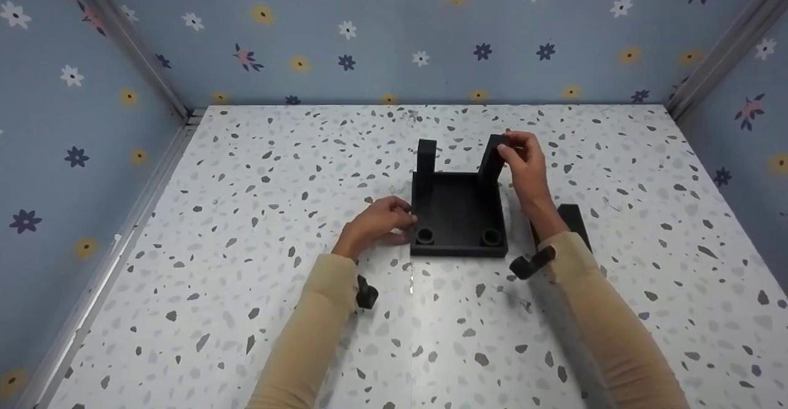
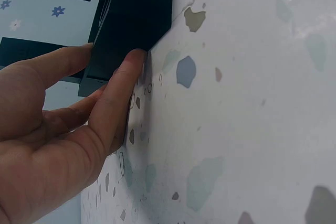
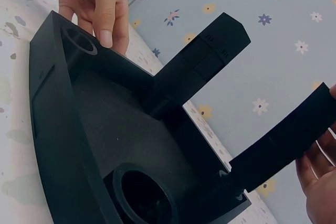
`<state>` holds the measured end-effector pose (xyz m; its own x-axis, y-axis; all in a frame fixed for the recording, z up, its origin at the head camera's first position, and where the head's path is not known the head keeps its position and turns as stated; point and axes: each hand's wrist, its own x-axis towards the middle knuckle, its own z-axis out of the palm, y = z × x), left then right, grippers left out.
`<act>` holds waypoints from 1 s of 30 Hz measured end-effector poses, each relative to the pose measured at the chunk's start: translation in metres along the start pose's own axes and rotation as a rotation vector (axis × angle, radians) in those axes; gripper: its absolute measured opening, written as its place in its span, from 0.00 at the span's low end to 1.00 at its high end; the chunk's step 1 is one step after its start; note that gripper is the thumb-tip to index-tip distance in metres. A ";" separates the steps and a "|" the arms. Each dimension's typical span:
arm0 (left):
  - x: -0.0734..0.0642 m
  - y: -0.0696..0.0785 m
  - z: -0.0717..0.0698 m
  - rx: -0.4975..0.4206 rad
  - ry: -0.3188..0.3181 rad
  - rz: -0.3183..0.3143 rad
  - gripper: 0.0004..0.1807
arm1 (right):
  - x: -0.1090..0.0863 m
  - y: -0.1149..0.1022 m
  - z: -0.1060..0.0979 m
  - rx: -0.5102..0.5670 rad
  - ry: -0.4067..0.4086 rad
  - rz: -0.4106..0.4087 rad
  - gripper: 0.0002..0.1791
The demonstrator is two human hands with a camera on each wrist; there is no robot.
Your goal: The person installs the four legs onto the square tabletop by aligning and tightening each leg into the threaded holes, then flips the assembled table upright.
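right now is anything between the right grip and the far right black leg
Nothing visible: the right grip pinches that black leg near its top; the other upright leg stands apart, on the left.

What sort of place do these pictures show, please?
It looks like a small work booth, perhaps arranged for tabletop hand work. The signs are the speckled tabletop, the flower-patterned panels along its left, far and right sides, and the metal rails where those panels meet.
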<state>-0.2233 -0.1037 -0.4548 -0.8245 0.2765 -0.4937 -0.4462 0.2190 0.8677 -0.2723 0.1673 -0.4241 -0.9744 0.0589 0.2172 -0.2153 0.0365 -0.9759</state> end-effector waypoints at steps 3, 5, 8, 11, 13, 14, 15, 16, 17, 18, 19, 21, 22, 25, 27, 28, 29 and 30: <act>-0.001 0.000 0.000 0.018 0.003 0.000 0.20 | -0.004 -0.007 0.002 -0.018 0.007 -0.007 0.19; -0.001 0.001 0.000 0.028 0.006 0.000 0.20 | -0.008 -0.014 0.004 -0.040 0.012 -0.009 0.19; -0.002 0.001 0.001 0.024 0.007 -0.004 0.20 | -0.012 -0.021 0.007 -0.076 0.030 0.001 0.18; -0.002 0.002 0.001 0.025 0.007 -0.007 0.20 | -0.009 -0.016 0.007 -0.085 0.052 0.020 0.17; -0.001 0.002 0.001 0.027 0.007 -0.009 0.20 | -0.007 -0.010 0.006 -0.091 0.064 0.025 0.17; -0.001 0.002 0.001 0.028 0.007 -0.009 0.20 | -0.006 -0.007 0.006 -0.091 0.069 0.024 0.18; -0.001 0.002 0.000 0.031 0.006 -0.008 0.20 | -0.004 -0.004 0.006 -0.092 0.072 0.017 0.18; -0.001 0.002 0.000 0.035 0.006 -0.008 0.20 | -0.004 -0.001 0.006 -0.096 0.075 0.007 0.18; -0.001 0.001 0.000 0.037 0.007 -0.007 0.19 | -0.004 0.000 0.006 -0.100 0.077 -0.003 0.19; -0.001 0.001 0.000 0.039 0.007 -0.007 0.19 | -0.004 0.002 0.006 -0.106 0.078 -0.011 0.19; -0.001 0.001 0.000 0.039 0.007 -0.006 0.19 | -0.004 0.002 0.006 -0.114 0.081 -0.017 0.19; -0.001 0.001 0.000 0.039 0.007 -0.006 0.19 | -0.005 0.003 0.006 -0.122 0.090 -0.029 0.18; -0.001 0.001 0.001 0.035 0.007 -0.006 0.19 | -0.004 0.003 0.007 -0.124 0.097 -0.032 0.17; -0.001 0.002 0.001 0.030 0.008 -0.008 0.19 | -0.006 -0.004 0.009 -0.105 0.117 -0.019 0.13; 0.000 0.001 0.001 0.026 0.009 -0.008 0.19 | -0.005 -0.006 0.009 -0.067 0.123 -0.016 0.12; 0.000 0.001 0.001 0.025 0.009 -0.007 0.19 | -0.005 -0.007 0.008 -0.053 0.125 -0.014 0.12; 0.000 0.001 0.001 0.019 0.007 -0.005 0.19 | -0.005 -0.007 0.008 -0.040 0.122 -0.010 0.12; 0.000 0.001 0.001 0.014 0.006 -0.004 0.19 | -0.005 -0.007 0.008 -0.032 0.118 -0.010 0.12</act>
<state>-0.2235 -0.1026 -0.4542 -0.8248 0.2704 -0.4966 -0.4444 0.2331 0.8650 -0.2664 0.1588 -0.4185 -0.9574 0.1753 0.2296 -0.2206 0.0695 -0.9729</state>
